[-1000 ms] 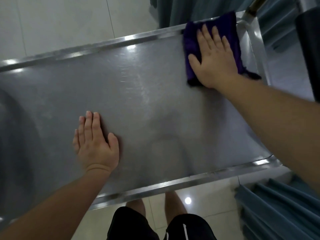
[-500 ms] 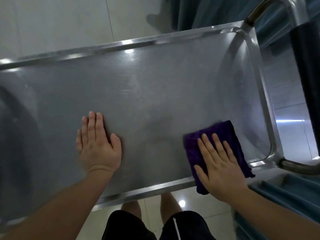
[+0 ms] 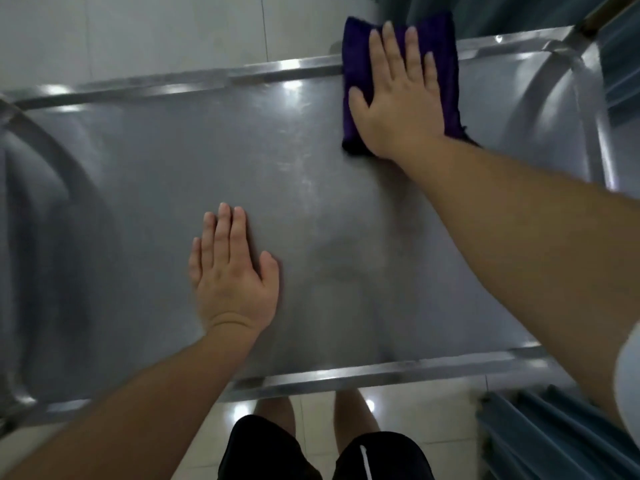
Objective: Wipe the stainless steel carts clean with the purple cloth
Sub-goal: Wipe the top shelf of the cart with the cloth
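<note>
A person in black shorts [image 3: 277, 452] stood on a pale tiled floor [image 3: 408, 414] at the bottom of the frame, bare legs just below the near rim of a stainless steel cart [image 3: 381, 372], whose flat top filled most of the picture. To the lower right, folds of blue-grey fabric [image 3: 540, 434] lay beside the cart, and the edge of a white sleeve [image 3: 628, 372] showed at the right border. The left hand [image 3: 235, 275] lay palm down on the cart's top, left of centre, its fingers [image 3: 221, 233] straight and close together, the thumb out to the right, holding nothing. The brushed metal around it carried dull reflections and faint smears. The right arm reached from the lower right across the cart to the upper right of the frame, where the right hand [image 3: 401, 102] pressed flat on the purple cloth [image 3: 356, 81], its fingers [image 3: 412, 53] straight and slightly spread, not curled around the fabric. The cloth, folded into a rough rectangle, lay on the cart's top at its far edge, its upper part lapping over the far rim and its lower end showing beside the wrist. A curved steel rail [image 3: 588, 81] closed the cart's right end in the upper right, and another rail [image 3: 45, 143] curved at the left edge. Beyond the far rim, pale floor tiles ran across the top of the frame, with more blue-grey fabric [image 3: 485, 12] in the upper right corner.
</note>
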Action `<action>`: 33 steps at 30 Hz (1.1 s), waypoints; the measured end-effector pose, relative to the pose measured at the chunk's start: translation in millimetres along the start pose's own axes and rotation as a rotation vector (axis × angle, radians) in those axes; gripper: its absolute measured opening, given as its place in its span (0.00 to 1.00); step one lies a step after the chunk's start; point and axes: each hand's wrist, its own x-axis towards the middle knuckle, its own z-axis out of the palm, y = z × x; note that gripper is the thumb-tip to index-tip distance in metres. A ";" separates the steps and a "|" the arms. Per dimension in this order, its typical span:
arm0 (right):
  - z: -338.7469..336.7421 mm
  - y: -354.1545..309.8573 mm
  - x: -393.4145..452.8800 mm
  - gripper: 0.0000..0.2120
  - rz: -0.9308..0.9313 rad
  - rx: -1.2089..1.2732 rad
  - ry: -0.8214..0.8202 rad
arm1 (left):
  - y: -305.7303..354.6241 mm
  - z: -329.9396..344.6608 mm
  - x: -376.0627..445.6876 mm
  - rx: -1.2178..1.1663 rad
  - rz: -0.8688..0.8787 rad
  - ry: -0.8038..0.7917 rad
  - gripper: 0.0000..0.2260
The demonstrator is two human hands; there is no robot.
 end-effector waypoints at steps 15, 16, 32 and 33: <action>52.9 -12.3 -344.8 0.34 -0.179 -0.061 -0.190 | -0.5 -0.1 -0.8 -0.074 -0.014 -0.002 0.30; 53.4 -14.4 -357.3 0.34 -0.195 -0.071 -0.207 | -1.0 -0.1 -0.8 -0.080 -0.010 -0.006 0.30; 19.5 -117.7 -7.2 0.35 0.015 0.015 -0.022 | -5.1 -0.7 1.1 -0.126 0.017 -0.065 0.32; 19.0 -119.1 -4.0 0.35 0.021 0.010 -0.017 | -4.7 -2.3 2.1 -0.143 0.017 -0.069 0.32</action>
